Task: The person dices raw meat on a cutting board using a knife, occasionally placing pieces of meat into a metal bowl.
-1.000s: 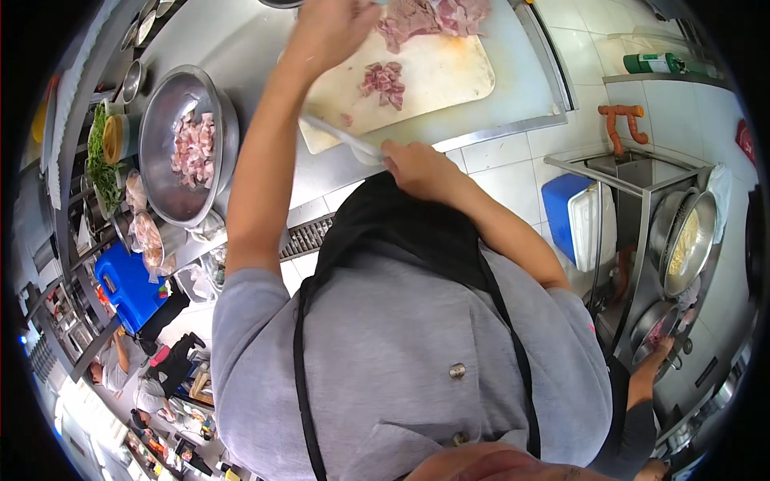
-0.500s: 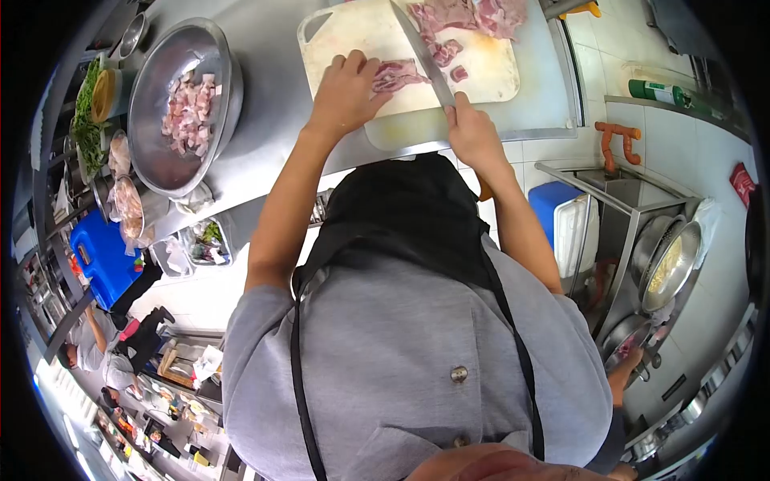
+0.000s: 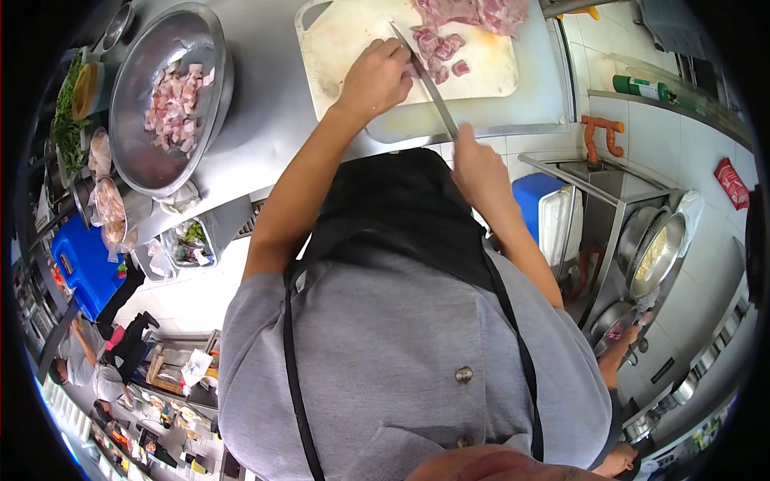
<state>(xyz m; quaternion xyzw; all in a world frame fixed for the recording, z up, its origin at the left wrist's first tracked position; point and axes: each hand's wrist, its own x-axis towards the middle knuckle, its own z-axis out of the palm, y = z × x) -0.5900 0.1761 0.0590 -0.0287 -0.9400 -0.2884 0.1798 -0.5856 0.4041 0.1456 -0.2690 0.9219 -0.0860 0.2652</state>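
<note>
My right hand (image 3: 479, 164) is closed round the handle of a knife (image 3: 434, 94), whose blade slants up and left over the white cutting board (image 3: 337, 52). Left of the blade, my left hand (image 3: 375, 78) presses down with bent fingers on a strip of meat, mostly hidden under them. Cut meat pieces (image 3: 439, 50) lie just right of the blade, with one small piece a little apart. Larger slabs of raw meat (image 3: 481, 11) rest at the board's top right.
A steel bowl (image 3: 128, 152) of diced meat stands on the steel counter (image 3: 261, 88) at left. Bagged meat (image 3: 108, 200) and a blue container (image 3: 90, 264) are beyond it. A co-worker's arm (image 3: 616, 353) reaches to a bowl at lower right. Other people are at lower left.
My left hand has moved right, over the meat strip and close to the blade. The knife handle has shifted slightly down. Earlier, my left hand was raised at the board's top left.
</note>
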